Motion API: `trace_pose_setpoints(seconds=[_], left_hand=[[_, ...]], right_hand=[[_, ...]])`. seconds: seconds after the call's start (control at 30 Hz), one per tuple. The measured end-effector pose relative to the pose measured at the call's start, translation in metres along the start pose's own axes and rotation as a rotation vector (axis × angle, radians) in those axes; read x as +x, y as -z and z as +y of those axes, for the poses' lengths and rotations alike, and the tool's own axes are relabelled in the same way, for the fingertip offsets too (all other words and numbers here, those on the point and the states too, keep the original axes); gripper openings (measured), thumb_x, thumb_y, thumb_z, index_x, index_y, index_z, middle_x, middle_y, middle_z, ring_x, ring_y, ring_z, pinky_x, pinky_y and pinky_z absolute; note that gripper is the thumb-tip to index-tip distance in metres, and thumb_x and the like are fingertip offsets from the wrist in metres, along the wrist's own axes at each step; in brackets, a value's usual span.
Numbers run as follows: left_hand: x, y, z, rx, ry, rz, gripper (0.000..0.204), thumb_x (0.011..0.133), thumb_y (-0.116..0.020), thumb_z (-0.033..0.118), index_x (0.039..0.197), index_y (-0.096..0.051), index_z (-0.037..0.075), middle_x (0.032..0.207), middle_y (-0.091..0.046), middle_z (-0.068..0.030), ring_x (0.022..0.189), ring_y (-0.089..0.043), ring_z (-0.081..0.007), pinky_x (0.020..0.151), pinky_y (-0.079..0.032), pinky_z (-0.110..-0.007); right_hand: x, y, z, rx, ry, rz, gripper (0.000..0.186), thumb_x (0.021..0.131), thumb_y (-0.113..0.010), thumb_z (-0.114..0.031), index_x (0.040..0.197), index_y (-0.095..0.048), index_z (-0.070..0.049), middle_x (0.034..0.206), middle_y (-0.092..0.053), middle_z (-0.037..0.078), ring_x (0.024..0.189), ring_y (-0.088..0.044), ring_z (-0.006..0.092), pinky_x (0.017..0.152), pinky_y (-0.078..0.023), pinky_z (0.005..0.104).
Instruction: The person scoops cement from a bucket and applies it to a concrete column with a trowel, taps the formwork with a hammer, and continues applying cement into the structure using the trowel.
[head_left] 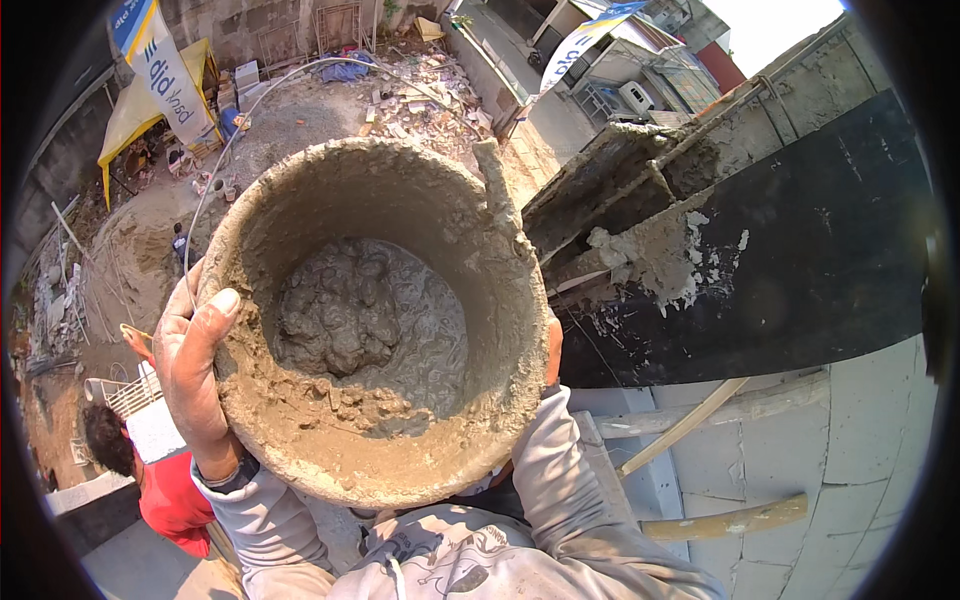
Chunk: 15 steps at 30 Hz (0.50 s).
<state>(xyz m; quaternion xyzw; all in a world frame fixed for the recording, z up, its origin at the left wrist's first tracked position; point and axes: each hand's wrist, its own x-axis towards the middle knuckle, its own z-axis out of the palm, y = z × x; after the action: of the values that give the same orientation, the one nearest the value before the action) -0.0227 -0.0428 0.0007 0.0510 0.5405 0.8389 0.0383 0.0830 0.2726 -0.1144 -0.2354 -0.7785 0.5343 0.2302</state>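
A round bucket (500, 330) caked in grey-brown mortar is held up in front of my chest, its mouth facing me. Wet mortar (345, 310) lies in the bottom, lumpy on the left and smoother on the right. My left hand (197, 365) grips the bucket's left side, thumb against the rim and the fingers around the outside. On the opposite side, my right hand (554, 348) presses against the outer wall; most of it is hidden behind the bucket. A mortar-coated stub (495, 185) sticks up from the far right of the rim.
To the right is a mortar-crusted trough-like form (610, 190) beside a dark panel (770, 250) splashed with mortar. Wooden poles (725, 520) cross a pale block wall. At lower left stands a person in red (180, 500). Far below lie sand and rubble (420, 95).
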Motion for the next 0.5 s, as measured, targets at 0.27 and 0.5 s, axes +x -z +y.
trace_pose_setpoints(seconds=[0.27,0.5], left_hand=[[0.002,0.002,-0.003,0.032,-0.022,-0.022,0.051,0.091,-0.060,0.010,0.136,-0.052,-0.011,0.126,-0.065,-0.0162,0.111,-0.064,-0.0196,0.100,-0.047,-0.031],[0.003,0.003,-0.006,0.012,-0.002,-0.009,0.051,0.091,-0.060,0.010,0.136,-0.052,-0.011,0.126,-0.065,-0.0154,0.110,-0.065,-0.0191,0.099,-0.048,-0.030]], right_hand=[[-0.010,0.021,0.001,0.036,0.114,-0.098,0.024,0.099,-0.058,-0.020,0.105,-0.068,0.001,0.085,-0.069,0.007,0.075,-0.064,0.0185,0.071,-0.051,0.0339],[0.025,0.012,0.007,0.154,-0.192,0.070,0.033,0.103,-0.054,-0.026,0.090,-0.066,0.002,0.080,-0.066,0.007,0.068,-0.059,0.0184,0.065,-0.047,0.0365]])
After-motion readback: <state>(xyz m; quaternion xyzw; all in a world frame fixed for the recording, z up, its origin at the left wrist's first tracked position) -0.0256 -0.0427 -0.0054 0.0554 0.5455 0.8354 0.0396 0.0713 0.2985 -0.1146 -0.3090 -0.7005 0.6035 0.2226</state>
